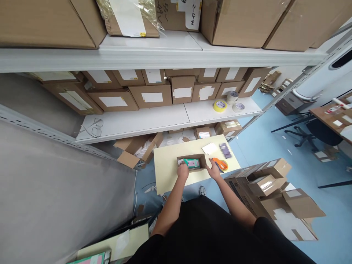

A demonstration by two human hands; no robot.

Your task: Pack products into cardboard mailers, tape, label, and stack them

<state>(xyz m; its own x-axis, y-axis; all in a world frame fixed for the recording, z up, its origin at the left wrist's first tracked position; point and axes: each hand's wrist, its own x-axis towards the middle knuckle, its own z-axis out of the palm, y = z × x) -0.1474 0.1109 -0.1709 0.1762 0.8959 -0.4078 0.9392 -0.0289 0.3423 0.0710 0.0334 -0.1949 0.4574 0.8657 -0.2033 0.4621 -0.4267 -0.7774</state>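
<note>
On the pale yellow tabletop (166, 176) stands a small open cardboard box (202, 160). Inside it lies a green-and-pink package (193, 164), with something white at its left end. My left hand (183, 171) is closed at the box's near left corner, its fingers curled by the white part; what they grip is hidden. At the box's right end, my right hand (212, 170) has thumb and fingers apart, the thumb against the box wall. Just beyond that hand lies an orange tape dispenser (220, 163). A white paper (209, 148) and a blurred purple item (225, 150) are behind it.
A white shelf (143, 123) holds labelled cartons (152, 97), tape rolls (220, 106) and glasses (96, 127). An open carton (132, 152) sits left of the table. Stacked cartons (286, 209) stand on the floor at right. A grey wall (68, 190) borders the left.
</note>
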